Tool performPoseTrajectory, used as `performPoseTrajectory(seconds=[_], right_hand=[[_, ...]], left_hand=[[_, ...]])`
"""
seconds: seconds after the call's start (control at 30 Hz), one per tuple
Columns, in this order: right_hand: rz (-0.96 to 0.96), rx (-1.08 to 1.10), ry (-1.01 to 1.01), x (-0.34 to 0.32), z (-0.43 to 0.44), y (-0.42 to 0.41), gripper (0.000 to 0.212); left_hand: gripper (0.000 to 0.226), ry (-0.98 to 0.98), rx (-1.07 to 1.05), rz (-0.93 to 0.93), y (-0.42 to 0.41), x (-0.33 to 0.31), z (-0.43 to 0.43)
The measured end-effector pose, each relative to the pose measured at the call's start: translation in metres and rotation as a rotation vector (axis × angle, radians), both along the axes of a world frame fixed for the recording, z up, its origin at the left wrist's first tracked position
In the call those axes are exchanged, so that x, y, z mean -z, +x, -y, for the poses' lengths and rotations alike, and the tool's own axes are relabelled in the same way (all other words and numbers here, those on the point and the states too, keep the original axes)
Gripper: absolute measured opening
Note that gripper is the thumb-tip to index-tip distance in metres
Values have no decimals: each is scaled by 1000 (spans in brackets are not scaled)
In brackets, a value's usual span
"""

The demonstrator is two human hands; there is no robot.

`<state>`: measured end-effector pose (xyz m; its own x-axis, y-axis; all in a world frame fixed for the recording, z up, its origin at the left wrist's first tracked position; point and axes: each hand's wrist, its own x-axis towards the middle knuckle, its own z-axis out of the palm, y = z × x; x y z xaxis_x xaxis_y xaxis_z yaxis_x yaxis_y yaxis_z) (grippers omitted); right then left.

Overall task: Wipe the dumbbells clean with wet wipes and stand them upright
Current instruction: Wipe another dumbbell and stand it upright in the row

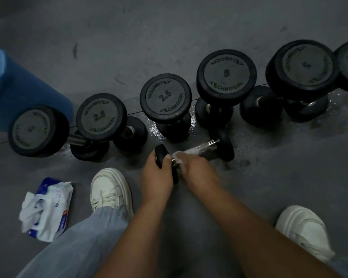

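A small black dumbbell (211,146) lies tilted on the grey floor in front of me. My left hand (156,177) grips its near black head. My right hand (195,169) holds a white wet wipe (186,153) wrapped round the chrome handle near that head. The far head (225,145) rests on the floor. Behind it, several black dumbbells stand upright in a row, among them two marked 2.5 (101,117) (165,98) and two marked 5 (226,74) (305,65).
A pack of wet wipes (48,209) with loose wipes lies on the floor at the left. A blue container (18,93) stands at the far left. My white shoes (111,189) (305,231) flank my arms. Wet patches shine on the floor near the dumbbells.
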<state>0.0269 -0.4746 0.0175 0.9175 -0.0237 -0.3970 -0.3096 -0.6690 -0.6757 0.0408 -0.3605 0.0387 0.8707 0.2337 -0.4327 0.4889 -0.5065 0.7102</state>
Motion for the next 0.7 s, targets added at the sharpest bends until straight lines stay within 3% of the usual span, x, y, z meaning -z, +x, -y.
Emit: performPoseTrajectory(seconds=[0.13, 0.17, 0.23, 0.3, 0.37, 0.47, 0.5, 0.63, 0.7], right_hand=[[96, 495, -24, 1, 27, 6, 35], [67, 478, -72, -1, 27, 4, 34], [-74, 205, -146, -6, 10, 1, 37], [-128, -38, -24, -6, -8, -7, 43], [-61, 74, 66, -8, -3, -5, 34], [-27, 505, 148, -11, 16, -3, 33], [-59, 512, 163, -13, 14, -3, 32], [-163, 129, 197, -16, -15, 0, 21], [-176, 311, 268, -17, -6, 5, 26]], left_hand=[[32, 14, -11, 4, 0, 0, 0], [32, 13, -14, 5, 0, 0, 1], [29, -3, -20, 7, 0, -1, 1], [26, -13, -22, 9, 0, -1, 0], [26, -23, -25, 9, 0, 0, 0], [32, -15, -30, 13, -2, 2, 0], [32, -8, -31, 9, -2, 1, 1], [23, -21, -25, -10, -4, -4, 0], [26, -40, -15, -34, -8, -6, 0]])
